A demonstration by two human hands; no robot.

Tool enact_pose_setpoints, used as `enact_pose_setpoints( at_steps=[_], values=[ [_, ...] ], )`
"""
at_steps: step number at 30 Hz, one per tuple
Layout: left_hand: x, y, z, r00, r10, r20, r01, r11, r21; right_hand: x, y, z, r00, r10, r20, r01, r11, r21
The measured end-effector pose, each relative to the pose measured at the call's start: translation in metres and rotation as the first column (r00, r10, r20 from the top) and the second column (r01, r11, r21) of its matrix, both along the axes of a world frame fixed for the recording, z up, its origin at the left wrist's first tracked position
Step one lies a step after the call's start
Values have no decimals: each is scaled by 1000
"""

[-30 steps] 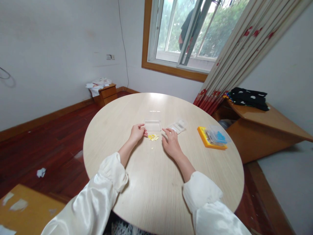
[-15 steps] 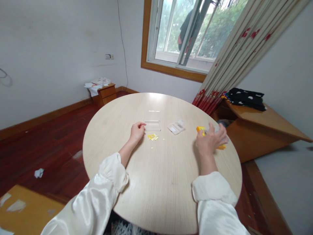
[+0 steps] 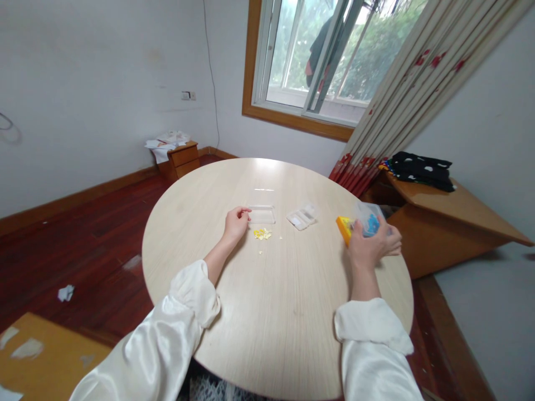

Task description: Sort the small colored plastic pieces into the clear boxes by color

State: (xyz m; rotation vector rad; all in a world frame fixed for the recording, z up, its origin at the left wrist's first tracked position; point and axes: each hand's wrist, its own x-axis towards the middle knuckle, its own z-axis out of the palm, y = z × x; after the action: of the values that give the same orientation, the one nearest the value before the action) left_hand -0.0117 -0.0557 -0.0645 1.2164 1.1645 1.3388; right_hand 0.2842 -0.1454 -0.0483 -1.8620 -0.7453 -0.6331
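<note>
Clear box of blue pieces [image 3: 366,213] is at the right side of the table [image 3: 301,289], by the yellow case [image 3: 344,228] — the right hand's [image 3: 371,244] grip clamped around it. The left hand [image 3: 237,224] is at the open clear tray [image 3: 262,215], near yellow bits [image 3: 262,234] — whether its grip pinches the rim, I cannot tell.

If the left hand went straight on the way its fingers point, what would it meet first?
Most likely the clear plastic box: its near side lies right at the fingertips of the left hand. Whether they already touch it, I cannot tell.
</note>
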Motion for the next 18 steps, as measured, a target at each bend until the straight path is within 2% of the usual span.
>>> enact_pose_setpoints(
  at_steps=[2, 4, 7, 9, 11, 12, 15, 18],
  values=[
    [2, -3, 3, 998, -35, 44, 35, 999, 11, -20, 5, 3, 983, 169, 71, -171, 985, 29],
    [4, -8, 6, 989, -111, 101, 110, 994, 20, -48, 9, 2, 918, 372, 136, -375, 927, 0],
    [7, -17, 9, 926, -307, 218, 314, 949, 3, -94, 10, -4, 749, 640, 170, -632, 768, -107],
    [9, -23, 10, 847, -452, 280, 469, 883, 7, -119, 9, -8, 629, 762, 154, -740, 648, -182],
    [11, -26, 9, 773, -547, 320, 569, 822, 30, -135, 8, -11, 551, 825, 125, -798, 565, -211],
    [11, -27, 9, 747, -573, 337, 596, 802, 42, -140, 7, -12, 538, 836, 112, -810, 549, -208],
    [12, -28, 7, 712, -583, 391, 613, 788, 57, -145, 6, -13, 522, 848, 87, -825, 529, -201],
    [13, -27, 5, 719, -570, 398, 608, 793, 37, -144, 7, -14, 505, 859, 85, -835, 511, -206]
  ],
)
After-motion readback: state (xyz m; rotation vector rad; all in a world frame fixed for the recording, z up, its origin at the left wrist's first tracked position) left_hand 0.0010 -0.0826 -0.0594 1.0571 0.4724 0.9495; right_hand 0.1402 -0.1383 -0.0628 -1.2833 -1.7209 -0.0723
